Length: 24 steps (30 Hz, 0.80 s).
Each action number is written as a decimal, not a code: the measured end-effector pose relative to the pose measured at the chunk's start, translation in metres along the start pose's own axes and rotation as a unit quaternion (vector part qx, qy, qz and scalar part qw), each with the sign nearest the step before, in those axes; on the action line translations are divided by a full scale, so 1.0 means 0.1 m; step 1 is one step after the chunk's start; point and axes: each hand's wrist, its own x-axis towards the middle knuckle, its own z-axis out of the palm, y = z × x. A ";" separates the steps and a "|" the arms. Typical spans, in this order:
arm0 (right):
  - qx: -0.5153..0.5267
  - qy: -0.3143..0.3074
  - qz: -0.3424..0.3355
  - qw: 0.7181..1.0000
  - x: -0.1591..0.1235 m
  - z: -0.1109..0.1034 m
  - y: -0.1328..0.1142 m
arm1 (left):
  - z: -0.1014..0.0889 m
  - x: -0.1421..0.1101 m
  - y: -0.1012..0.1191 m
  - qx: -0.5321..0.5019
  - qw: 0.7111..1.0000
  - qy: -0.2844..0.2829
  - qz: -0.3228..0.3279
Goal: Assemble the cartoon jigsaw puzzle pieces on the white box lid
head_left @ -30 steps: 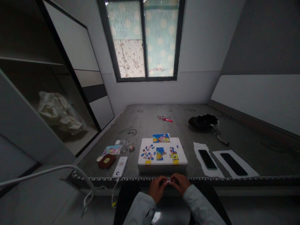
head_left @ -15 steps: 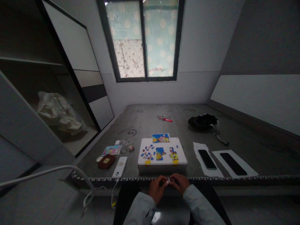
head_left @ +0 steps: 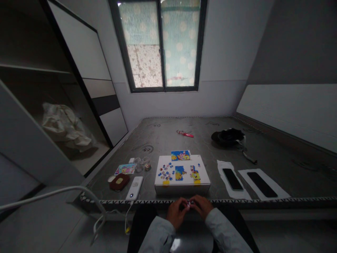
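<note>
Close together in front of a white box (head_left: 181,189), my left hand (head_left: 177,212) and my right hand (head_left: 202,206) pinch small jigsaw puzzle pieces (head_left: 189,204) between their fingertips. The fingers hide most of these pieces, so how they fit cannot be made out. On the box lid, loose puzzle pieces (head_left: 165,172) lie scattered at the left. Two partly joined sections, one mostly blue and yellow (head_left: 179,173) and one with a yellow cartoon figure (head_left: 195,174), lie to their right. A cartoon picture card (head_left: 180,155) rests at the box's far edge.
Left of the box are a white power bank (head_left: 134,188) with a cable, a brown case (head_left: 119,182), a colourful card (head_left: 125,169) and small clear containers (head_left: 142,164). Two phones (head_left: 233,179) lie on white sheets at the right. Farther back are a dark cap (head_left: 228,137) and a red item (head_left: 185,134).
The pieces between my fingertips have turned slightly, and my fingers have shifted a little. Everything on the box and around it stays in place.
</note>
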 end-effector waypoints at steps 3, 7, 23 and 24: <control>0.000 0.003 -0.008 1.000 0.00 0.02 0.02 | 0.00 0.00 -0.01 0.002 1.000 0.000 -0.004; 0.000 0.004 -0.015 1.000 0.00 0.03 0.03 | 0.01 0.00 -0.03 -0.007 1.000 -0.004 -0.004; -0.015 0.002 0.006 1.000 -0.02 -0.04 -0.06 | 0.03 0.00 -0.01 0.007 1.000 0.004 -0.011; -0.018 0.004 0.008 1.000 -0.02 -0.04 -0.06 | 0.03 0.01 -0.03 0.006 1.000 0.005 -0.011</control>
